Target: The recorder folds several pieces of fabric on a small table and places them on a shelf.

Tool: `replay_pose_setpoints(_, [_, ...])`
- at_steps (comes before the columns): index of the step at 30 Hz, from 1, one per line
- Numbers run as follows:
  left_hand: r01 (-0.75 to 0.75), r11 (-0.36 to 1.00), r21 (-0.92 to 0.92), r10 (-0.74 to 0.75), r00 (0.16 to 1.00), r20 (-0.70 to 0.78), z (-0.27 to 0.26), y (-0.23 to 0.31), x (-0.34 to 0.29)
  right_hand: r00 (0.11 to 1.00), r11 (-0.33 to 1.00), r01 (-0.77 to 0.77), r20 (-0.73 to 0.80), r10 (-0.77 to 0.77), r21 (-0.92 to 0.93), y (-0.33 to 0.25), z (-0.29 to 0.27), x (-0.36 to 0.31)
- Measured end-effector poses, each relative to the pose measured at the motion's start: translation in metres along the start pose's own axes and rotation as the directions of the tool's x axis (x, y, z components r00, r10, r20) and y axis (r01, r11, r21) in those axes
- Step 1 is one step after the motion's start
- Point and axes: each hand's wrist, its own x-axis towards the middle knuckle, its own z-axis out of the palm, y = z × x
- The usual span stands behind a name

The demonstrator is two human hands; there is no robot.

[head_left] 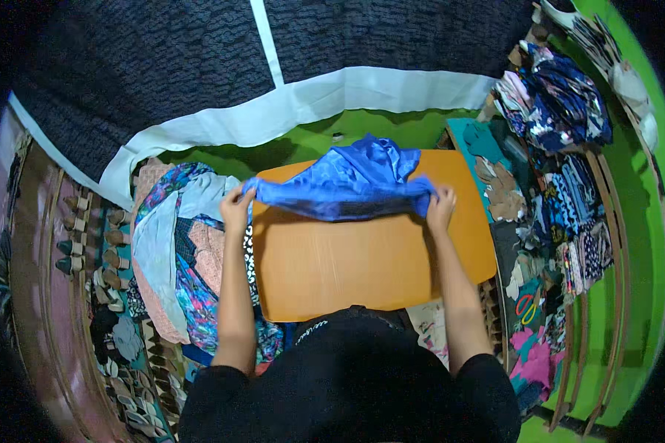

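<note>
A shiny blue cloth [332, 193] stretches between my two hands over the far part of an orange-brown wooden table [340, 266]. My left hand [235, 208] pinches its left end, above the table's left edge. At the other end, my right hand [440, 210] grips the cloth's right corner between thumb and fingers. The edge nearest me is pulled fairly straight and looks blurred. Beyond it, the rest of the cloth lies bunched in folds on the far side of the table. What kind of garment or piece it is, I cannot tell.
Left of the table rises a heap of patterned fabrics [188, 251]. Shoes on racks [129, 384] stand farther left. On the right, shelves hold folded clothes [584, 192], fabric scraps and scissors [526, 308]. A dark curtain with a white border [332, 87] hangs behind.
</note>
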Motion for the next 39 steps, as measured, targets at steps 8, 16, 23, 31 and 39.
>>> replay_pose_setpoints(8, [-0.451,0.868,-0.208,0.434,0.892,-0.125,0.103,0.154,0.131,0.919,-0.144,-0.116,0.161,0.360,0.983,-0.081,-0.090,0.235])
replay_pose_setpoints(16, [-0.721,0.597,-0.353,0.563,0.689,-0.457,0.060,0.246,0.081,0.500,0.625,0.702,-0.861,-0.090,0.342,-0.147,-0.201,0.147])
replay_pose_setpoints(23, [0.190,0.969,-0.159,-0.201,0.978,-0.061,0.006,-0.073,-0.049,0.970,0.914,-0.063,-0.191,0.151,0.400,-0.038,-0.073,-0.063])
replay_pose_setpoints(31, [-0.055,0.961,0.270,-0.006,0.976,0.218,0.074,-0.017,-0.175,0.967,0.868,-0.241,0.182,0.177,0.434,-0.051,-0.056,-0.145])
replay_pose_setpoints(39, [-0.385,0.914,-0.124,0.355,0.616,0.703,0.148,0.064,-0.123,0.775,0.721,0.420,0.195,-0.601,0.550,-0.163,-0.069,-0.100])
